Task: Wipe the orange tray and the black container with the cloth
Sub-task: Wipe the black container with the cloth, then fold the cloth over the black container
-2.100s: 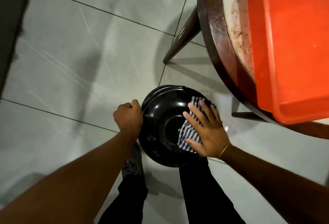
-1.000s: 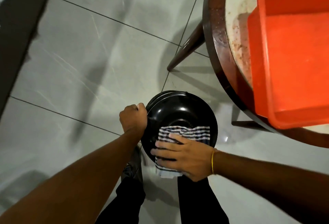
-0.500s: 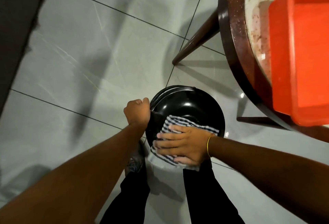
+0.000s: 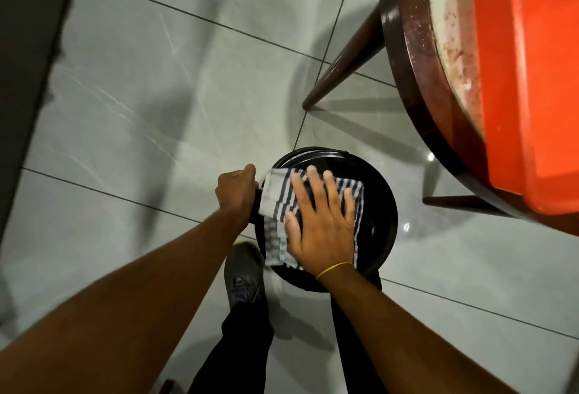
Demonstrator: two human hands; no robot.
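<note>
A round black container (image 4: 380, 215) is held in front of my legs, above the floor. My left hand (image 4: 235, 193) is closed on its left rim. A striped black-and-white cloth (image 4: 275, 205) lies spread over the container. My right hand (image 4: 322, 221) presses flat on the cloth, fingers apart and pointing away from me. The orange tray (image 4: 532, 86) rests on the round table at the upper right, away from both hands.
The round table (image 4: 416, 58) has a dark wooden rim, a stained pale top and slanted legs (image 4: 344, 64). Grey floor tiles (image 4: 156, 86) spread to the left. A dark wall edge (image 4: 28, 48) runs along the far left. My shoe (image 4: 244, 274) stands below the container.
My right hand has slid the cloth from the container's near edge up and over its left and middle, turning so the fingers point away. The left hand keeps its grip on the rim.
</note>
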